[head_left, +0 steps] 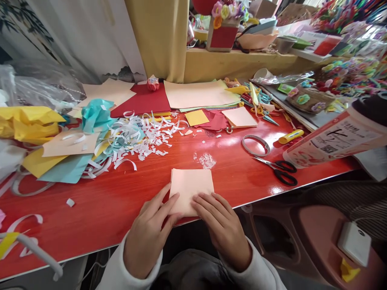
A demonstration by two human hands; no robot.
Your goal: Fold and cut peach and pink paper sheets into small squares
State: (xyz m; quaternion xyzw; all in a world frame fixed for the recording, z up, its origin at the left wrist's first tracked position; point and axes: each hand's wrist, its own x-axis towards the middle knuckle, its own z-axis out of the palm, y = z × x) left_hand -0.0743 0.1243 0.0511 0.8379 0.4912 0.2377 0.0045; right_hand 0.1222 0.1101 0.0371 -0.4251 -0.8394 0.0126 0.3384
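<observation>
While the left hand point(146, 229) borders the paper square point(192, 181) at its left edge and near corner, the right hand point(222, 223) lies over its right half with fingers extended and side by side. On the left, the grip has its fingers slightly apart; whether either grip pinches the paper cannot be told, since the undersides and the right thumb are hidden. The square is pale peach and sits at bottom centre of the frame, close to the near border of the red desk point(121, 209). Whether it is one folded sheet or several layers is unclear.

Caution: uneven pressure from the right fingers could skew the layers, if there are any; a sideways push could crease the left edge. Sliding toward the bottom of the frame could carry the paper past the desk border.

Just beyond the square lies a patch of white flecks point(207, 161), which could stick to paper moved across it. At centre right, scissors point(284, 171) lie just beside a large cup point(332, 137); an elbow knock could spill any contents. At centre left, loose paper strips point(142, 139) could drift under the work.
</observation>
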